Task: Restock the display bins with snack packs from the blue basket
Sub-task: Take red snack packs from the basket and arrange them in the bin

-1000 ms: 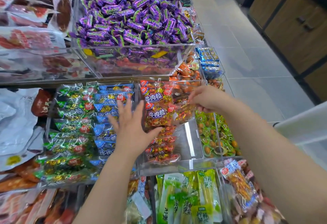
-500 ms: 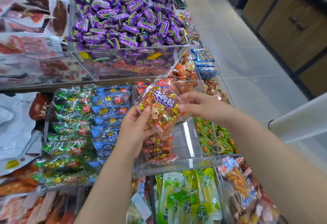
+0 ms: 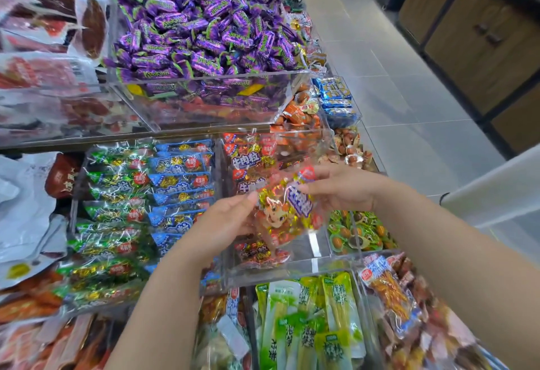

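A clear red-and-gold snack pack [image 3: 287, 212] with a cartoon face hangs above the clear acrylic bin [image 3: 315, 267] of matching red packs. My left hand [image 3: 225, 220] holds its left edge with the fingers against the wrapper. My right hand [image 3: 342, 188] pinches its upper right side. More red packs [image 3: 248, 162] lie at the bin's back and several at its front. The blue basket is out of view.
Green and blue snack packs [image 3: 140, 194] fill the bin to the left. Purple candies [image 3: 204, 25] pile in a raised bin behind. Green packs [image 3: 309, 320] and orange packs [image 3: 388, 288] lie in front bins. A tiled aisle [image 3: 409, 101] runs on the right.
Both hands lifted one red pack off the stack in the bin, turned it and brought it nearer and lower. The view shifted slightly.
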Available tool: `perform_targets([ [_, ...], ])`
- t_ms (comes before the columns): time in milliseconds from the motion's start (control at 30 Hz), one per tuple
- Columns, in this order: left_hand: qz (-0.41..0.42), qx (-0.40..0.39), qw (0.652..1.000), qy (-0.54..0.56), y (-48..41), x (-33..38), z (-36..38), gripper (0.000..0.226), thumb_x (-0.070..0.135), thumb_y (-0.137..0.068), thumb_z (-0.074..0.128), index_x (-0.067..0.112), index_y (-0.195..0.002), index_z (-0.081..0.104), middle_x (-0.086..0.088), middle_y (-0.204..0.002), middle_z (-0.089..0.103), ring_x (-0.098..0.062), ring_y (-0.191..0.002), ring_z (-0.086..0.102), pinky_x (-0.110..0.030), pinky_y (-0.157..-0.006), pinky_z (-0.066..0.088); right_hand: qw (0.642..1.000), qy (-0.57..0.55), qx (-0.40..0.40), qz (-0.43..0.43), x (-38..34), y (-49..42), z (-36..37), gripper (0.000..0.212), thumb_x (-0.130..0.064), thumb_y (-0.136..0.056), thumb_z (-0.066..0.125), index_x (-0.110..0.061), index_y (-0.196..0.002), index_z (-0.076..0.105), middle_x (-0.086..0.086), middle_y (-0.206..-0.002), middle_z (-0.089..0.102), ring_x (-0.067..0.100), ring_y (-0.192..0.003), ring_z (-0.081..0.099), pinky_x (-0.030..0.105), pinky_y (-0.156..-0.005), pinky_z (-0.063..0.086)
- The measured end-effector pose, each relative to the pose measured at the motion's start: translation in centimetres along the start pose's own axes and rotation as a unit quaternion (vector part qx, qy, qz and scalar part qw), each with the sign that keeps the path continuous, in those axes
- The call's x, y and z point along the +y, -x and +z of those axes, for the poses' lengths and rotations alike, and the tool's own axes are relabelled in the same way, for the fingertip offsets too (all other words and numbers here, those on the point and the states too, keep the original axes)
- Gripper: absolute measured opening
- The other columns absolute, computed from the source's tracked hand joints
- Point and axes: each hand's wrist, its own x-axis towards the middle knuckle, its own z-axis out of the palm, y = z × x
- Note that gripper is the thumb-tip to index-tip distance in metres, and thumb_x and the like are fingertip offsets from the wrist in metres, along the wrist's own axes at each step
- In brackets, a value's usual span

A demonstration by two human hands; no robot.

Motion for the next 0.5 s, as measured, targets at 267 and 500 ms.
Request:
perform_targets([
  [267, 0.019, 0.289, 0.828, -0.48, -2.6, -0.7, -2.5, 0.086, 0.061, -0.088, 0.051, 0.014, -0.153, 0.02, -0.006, -0.16, 0.023, -0.029, -0.149, 0.009, -0.049, -0.117, 0.022, 0.849, 0.454, 0.269, -0.005, -2.2, -1.6, -3.1, 0.01, -0.022, -0.087, 0.06, -0.028, -0.08, 0.064, 0.0, -0.077, 0.06, 0.023, -0.075, 0.056, 0.026, -0.061, 0.04],
  [500, -0.096, 0.267, 0.797, -0.533, -4.9, -2.8, -1.4, 0.095, 0.049, -0.092, 0.052, 0.01, -0.154, -0.009, -0.012, -0.162, -0.013, -0.029, -0.149, -0.011, -0.052, -0.119, 0.004, 0.703, 0.685, 0.124, 0.149, 0.4, -8.7, -0.5, 0.028, -0.005, -0.092, 0.043, -0.005, -0.115, 0.06, 0.011, -0.118, 0.06, 0.031, -0.109, 0.056, 0.04, -0.084, 0.048],
])
